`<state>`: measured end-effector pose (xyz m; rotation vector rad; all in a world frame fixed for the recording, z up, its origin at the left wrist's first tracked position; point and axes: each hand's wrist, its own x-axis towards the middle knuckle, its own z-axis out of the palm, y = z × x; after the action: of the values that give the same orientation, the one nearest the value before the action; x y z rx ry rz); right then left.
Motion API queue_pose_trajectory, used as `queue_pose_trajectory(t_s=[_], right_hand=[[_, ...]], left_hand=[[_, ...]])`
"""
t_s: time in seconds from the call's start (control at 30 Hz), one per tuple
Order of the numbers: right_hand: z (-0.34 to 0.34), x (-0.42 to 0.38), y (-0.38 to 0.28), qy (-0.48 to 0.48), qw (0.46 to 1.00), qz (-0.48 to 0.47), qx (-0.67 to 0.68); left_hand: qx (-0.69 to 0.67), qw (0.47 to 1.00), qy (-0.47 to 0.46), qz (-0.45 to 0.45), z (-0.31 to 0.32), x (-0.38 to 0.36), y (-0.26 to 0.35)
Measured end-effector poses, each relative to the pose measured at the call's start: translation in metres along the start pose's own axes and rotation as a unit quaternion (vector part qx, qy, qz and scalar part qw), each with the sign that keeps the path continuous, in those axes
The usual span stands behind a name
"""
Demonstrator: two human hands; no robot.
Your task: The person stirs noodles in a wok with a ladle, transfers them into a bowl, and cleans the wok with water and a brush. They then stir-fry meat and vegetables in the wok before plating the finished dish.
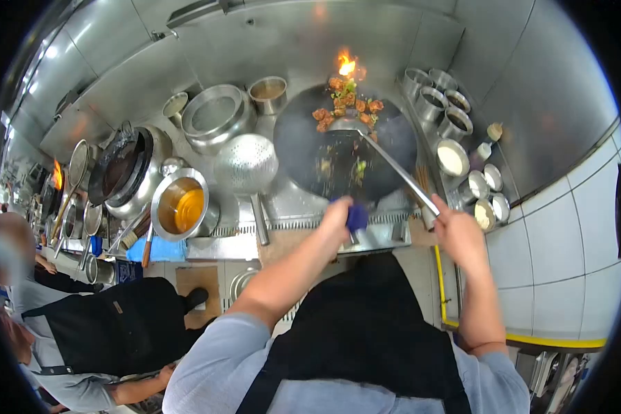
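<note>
My left hand (339, 218) is closed round a purple cloth (357, 217) at the near edge of a large dark wok (303, 148). My right hand (455, 231) grips the handle of a long metal ladle (400, 168), which reaches up and left over the wok. Its bowl is beside browned food pieces with bits of green (347, 103), which are in the air or at the wok's far side; I cannot tell which. A flame (346, 63) burns just behind them. Small scraps in the wok are blurred.
A perforated skimmer (246, 164) and a pot of orange liquid (186, 207) are left of the wok. Behind stands a lidded pot (214, 114). Metal seasoning containers (452, 157) line the right side. A co-worker in a black apron (117, 324) is at the left.
</note>
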<state>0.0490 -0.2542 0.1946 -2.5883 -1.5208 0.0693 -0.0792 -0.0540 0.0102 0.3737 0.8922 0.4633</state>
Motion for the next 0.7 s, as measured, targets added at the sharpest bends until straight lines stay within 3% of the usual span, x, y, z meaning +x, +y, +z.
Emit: queue_pose_trajectory(t_s=[0.1,0.17,0.2,0.27,0.37,0.43,0.5,0.57,0.7], right_hand=[[-0.039,-0.016,0.022,-0.021,0.997,-0.019,0.070],[-0.069,-0.024,0.039,-0.122,0.990,-0.051,0.057],[-0.072,-0.017,0.043,-0.119,0.990,-0.054,0.057],[-0.069,-0.007,0.050,-0.162,0.984,-0.033,0.070],[-0.001,0.034,0.035,-0.083,0.995,-0.049,-0.020],[0.041,0.047,0.023,-0.040,0.992,-0.044,-0.108],[0.042,0.030,0.012,-0.001,0.997,-0.024,-0.070],[0.031,0.012,0.023,0.017,0.999,-0.028,-0.027],[0.004,-0.007,0.042,0.001,0.996,-0.028,0.084]], left_hand=[[-0.029,0.999,-0.003,0.017,0.028,-0.003,0.024],[-0.078,0.996,-0.041,0.003,0.033,-0.021,0.036],[-0.042,0.998,-0.051,0.005,0.046,-0.049,0.047],[-0.043,0.999,-0.030,0.009,0.051,-0.040,0.052],[-0.053,0.995,-0.069,0.040,0.032,0.006,0.047],[-0.006,0.998,-0.002,0.063,0.010,0.015,0.018],[0.045,0.999,0.026,0.014,-0.012,0.015,-0.006],[0.067,0.997,0.019,0.036,-0.011,-0.003,-0.011],[-0.020,0.999,-0.023,0.023,0.018,0.023,0.026]])
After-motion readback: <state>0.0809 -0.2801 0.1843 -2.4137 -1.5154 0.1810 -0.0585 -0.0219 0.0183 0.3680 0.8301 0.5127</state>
